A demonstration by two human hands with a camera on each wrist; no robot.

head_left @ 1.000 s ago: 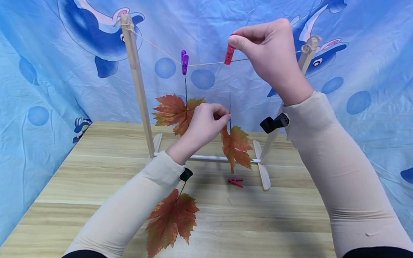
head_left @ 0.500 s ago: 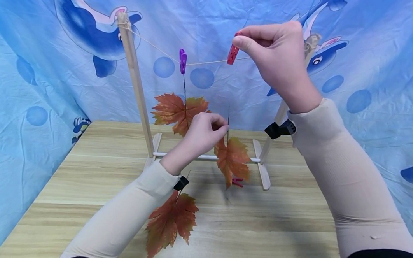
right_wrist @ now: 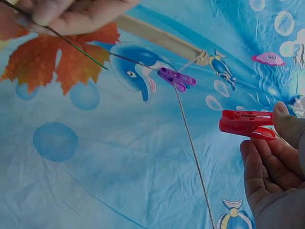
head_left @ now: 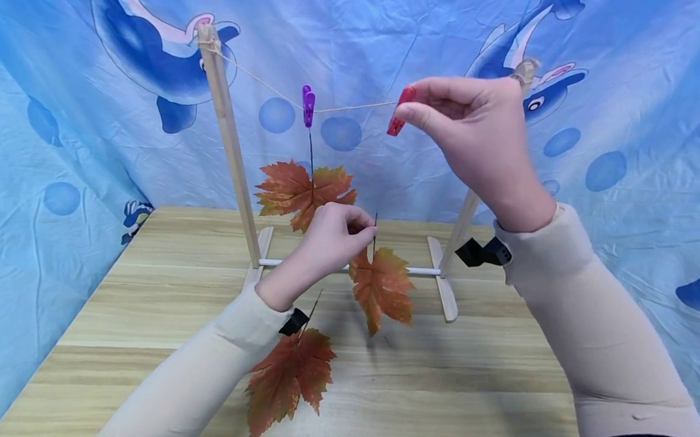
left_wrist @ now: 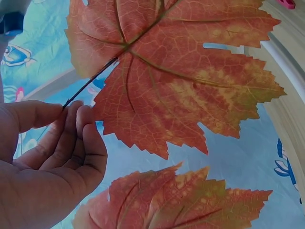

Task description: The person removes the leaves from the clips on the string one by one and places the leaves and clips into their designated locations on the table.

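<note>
The left hand pinches the dark, thin stem of a maple-shaped leaf between thumb and forefinger, the other fingers curled in beside them. This held leaf is orange-red with yellow-green patches, sharply toothed all round and crossed by pale veins; its stem points up and turns green at the tip. It hangs blade down in the air between the two wooden posts, well in from the left edge of the table.

The right hand grips a glossy red clothespin by its handle end with thumb and fingers, the pin tilted, its nose down. The right wrist view shows the pin apart from the string, with open space between its nose and the stem tip.

On the string, nearer the left post, a purple clothespin carries a hanging leaf, just behind the left hand. The posts stand near the table's back edge, joined low down by a white rod. Another leaf, the lying leaf, rests on the table nearer the person, beside the left sleeve.
</note>
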